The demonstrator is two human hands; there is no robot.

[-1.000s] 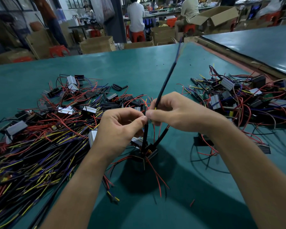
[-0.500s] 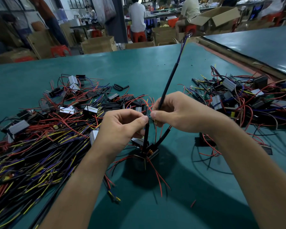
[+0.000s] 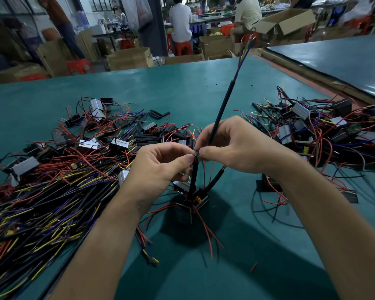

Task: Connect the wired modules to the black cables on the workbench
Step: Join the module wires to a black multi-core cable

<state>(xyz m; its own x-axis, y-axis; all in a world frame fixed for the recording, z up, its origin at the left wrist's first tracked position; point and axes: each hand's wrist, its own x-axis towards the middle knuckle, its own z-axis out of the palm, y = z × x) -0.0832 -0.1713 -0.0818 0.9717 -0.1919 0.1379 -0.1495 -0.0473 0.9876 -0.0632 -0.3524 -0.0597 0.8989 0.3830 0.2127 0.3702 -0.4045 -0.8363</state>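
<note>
Now, above the matte teal surface, our left hand keeps its grip pinched on a thin black-sleeved lead rising from the small boxy black module just below our hands, glossy red wires splaying from it. Whether it rests on the surface, we cannot tell. Our right hand grips a long black rubber-sheathed cable that slants up and away, coloured strands fraying at its top. Fingertips nearly meet. Left lies a tangled heap of black cables with yellow and purple tips; right, a pile of silver-cased modules.
</note>
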